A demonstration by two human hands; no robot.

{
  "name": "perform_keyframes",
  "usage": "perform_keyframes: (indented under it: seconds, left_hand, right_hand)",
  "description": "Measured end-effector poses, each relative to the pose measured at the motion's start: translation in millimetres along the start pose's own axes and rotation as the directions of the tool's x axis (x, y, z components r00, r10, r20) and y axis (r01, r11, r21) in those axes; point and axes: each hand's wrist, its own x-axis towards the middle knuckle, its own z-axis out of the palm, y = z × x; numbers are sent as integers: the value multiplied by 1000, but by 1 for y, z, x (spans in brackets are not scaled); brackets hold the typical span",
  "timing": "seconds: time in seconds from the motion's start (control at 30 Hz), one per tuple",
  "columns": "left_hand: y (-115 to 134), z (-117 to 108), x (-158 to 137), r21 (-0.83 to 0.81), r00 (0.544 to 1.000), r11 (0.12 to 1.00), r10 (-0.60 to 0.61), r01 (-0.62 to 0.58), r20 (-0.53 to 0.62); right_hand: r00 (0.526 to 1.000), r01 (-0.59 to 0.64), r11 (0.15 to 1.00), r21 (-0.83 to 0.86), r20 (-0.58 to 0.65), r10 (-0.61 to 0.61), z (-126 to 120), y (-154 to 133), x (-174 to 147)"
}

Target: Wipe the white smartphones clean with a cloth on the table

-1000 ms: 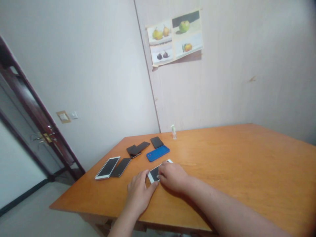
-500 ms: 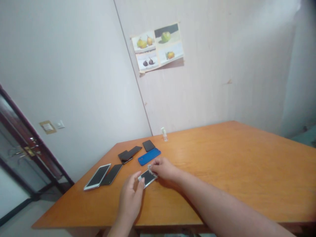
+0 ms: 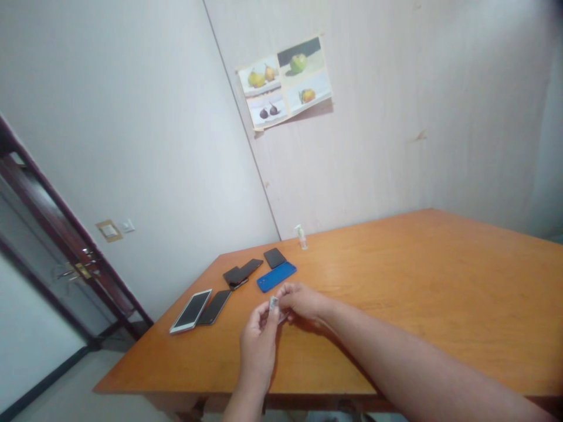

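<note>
My left hand (image 3: 259,331) is closed around a small white-edged phone (image 3: 284,319), which is mostly hidden between my hands; only a thin pale edge shows. A crumpled grey-white piece of cloth or tissue (image 3: 273,302) sticks up by my left thumb. My right hand (image 3: 301,302) meets the left from the right, its fingers bent together at the cloth and the phone. Just beyond my hands lies a blue phone case (image 3: 276,276). A dark phone (image 3: 215,307) and a larger white device with a black screen (image 3: 190,311) lie to the left.
Farther back on the wooden table (image 3: 387,275) are a dark flat phone (image 3: 275,258), overlapping black phones (image 3: 241,274) and a small clear pump bottle (image 3: 301,237). A wall stands behind the table, and a door (image 3: 65,252) is at the left.
My hands have come closer together, and the small phone is now tilted, its black screen hidden. The cloth is now upright by my left thumb. The view has shifted slightly left.
</note>
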Motion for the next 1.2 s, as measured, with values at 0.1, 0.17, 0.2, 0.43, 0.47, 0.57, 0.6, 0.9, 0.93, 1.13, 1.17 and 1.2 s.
perform_keyframes:
  seconds: [0.1,0.17,0.2,0.43,0.47,0.57,0.6,0.9,0.93,1.13,1.17,1.2]
  left_hand:
    - [-4,-3,0,-1,999,1000,11,-11,-31]
    - [-6,-6,0,25,996,1000,21,-19,-81]
    - [-6,-7,0,35,995,999,28,-25,-98]
    - [-4,-9,-2,12,998,1000,27,-26,-53]
    - [-3,-9,-2,18,999,1000,24,-23,-49]
    - [-1,-8,-2,38,998,999,19,-17,-53]
    - [-2,-8,-2,40,998,999,19,-17,-61]
    - [-12,-14,1,21,998,1000,15,-13,-59]
    - [-13,-15,1,32,998,999,14,-12,-54]
    - [-11,-13,1,69,996,998,2,5,-91]
    - [-10,-12,1,73,995,997,1,6,-99]
    - [-9,-12,0,75,995,997,3,5,-97]
  right_hand:
    - [999,-31,1000,1,36,31,4,-3,-6]
    - [997,-37,999,-5,66,37,6,-5,-8]
    - [996,-31,999,-16,85,32,6,-6,-9]
    - [993,-29,996,-86,110,39,3,-10,-10]
    - [993,-30,997,-75,107,38,3,-11,-10]
    - [993,-43,998,-50,104,48,3,-12,-10]
    - [993,-51,997,-51,104,56,3,-12,-10]
    - [999,-7,993,-115,34,11,0,-1,0]
    - [1000,9,993,-120,7,-8,0,0,2]
    - [1000,-1,983,-183,22,5,3,1,2]
    - [999,0,981,-193,44,9,4,-1,1]
    - [998,5,979,-205,69,9,4,-3,-1]
